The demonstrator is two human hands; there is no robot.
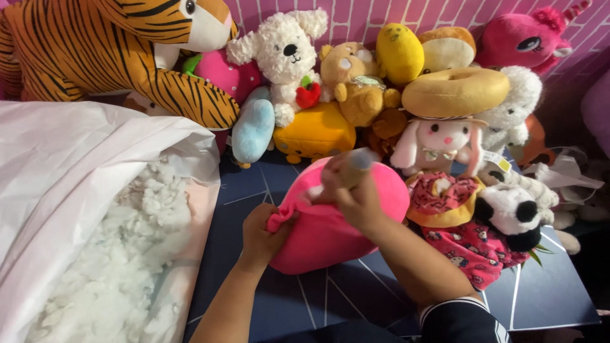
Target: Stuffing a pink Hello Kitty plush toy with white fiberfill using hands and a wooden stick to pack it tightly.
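left hand (259,236) gripping pink plush (330,228), right hand (356,194) holding stick (357,162)

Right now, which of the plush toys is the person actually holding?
The round pink plush in front. The left hand pinches its gathered edge and the right hand presses on top; the tiger, white dog and others sit untouched behind.

Tiger plush (121,51), white stuffing (127,254) (bagged), white dog (286,54).

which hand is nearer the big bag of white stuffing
Left. The left hand grips the edge of the pink plush just right of the stuffing bag. The right hand is farther right, on top of the plush.
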